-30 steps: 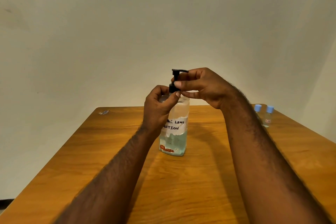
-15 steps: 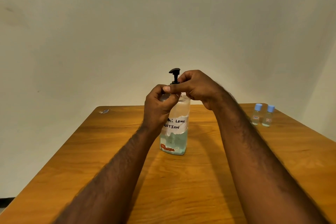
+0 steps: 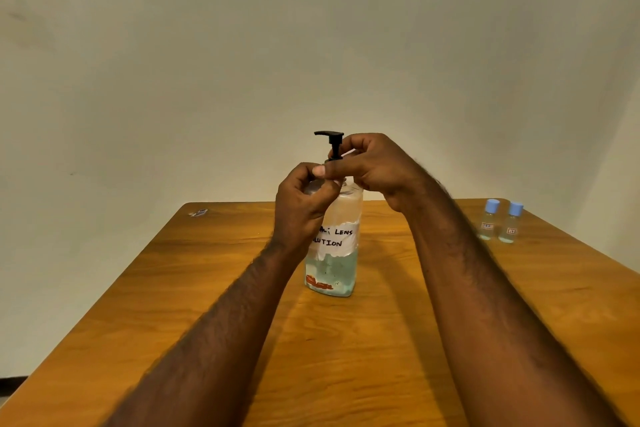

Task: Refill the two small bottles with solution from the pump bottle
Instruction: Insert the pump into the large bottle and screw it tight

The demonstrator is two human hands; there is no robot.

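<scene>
While upright — pump collar between fingers

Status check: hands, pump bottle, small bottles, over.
Left hand gripping pump bottle shoulder. Right hand pinching the black pump collar. Two small bottles capped, far right of table, untouched. Nothing in the way.

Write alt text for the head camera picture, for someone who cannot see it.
Two bare hands work at the black pump top of a clear pump bottle standing on a wooden table: the left hand grips its shoulder, the right hand pinches the pump's collar. Two small blue-capped bottles stand capped at the far right.
</scene>
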